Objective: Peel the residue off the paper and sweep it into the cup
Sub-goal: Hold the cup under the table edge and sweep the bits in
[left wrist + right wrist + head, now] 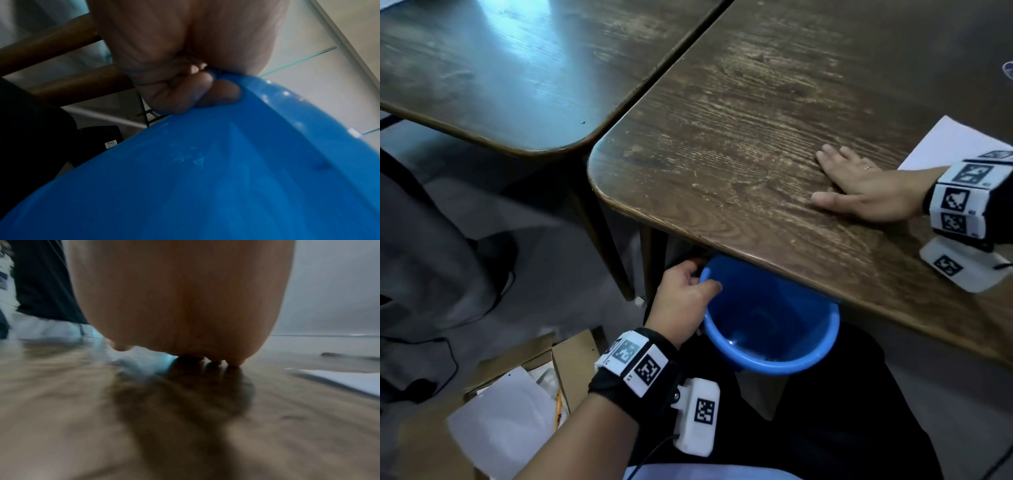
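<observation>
A blue plastic cup [770, 329] hangs just below the near edge of the dark wooden table [722, 144], partly hidden under it. My left hand [685, 294] grips its left rim, thumb inside and fingers [220, 94] curled on the blue cup [205, 178] wall outside. My right hand [859, 185] lies flat on the tabletop with straight fingers, palm down, to the right of the cup. In the blurred right wrist view, the right hand [180, 305] touches the wood with its fingertips [232, 361]. The white paper [945, 144] lies behind the right wrist; the paper [345, 381] shows at the right. No residue is visible.
A second wooden table [510, 75] stands at the left, a narrow gap between them. On the floor at lower left sits an open cardboard box [524, 394] with white sheets. Black cables [448, 329] run over the grey floor. My dark-trousered legs are under the cup.
</observation>
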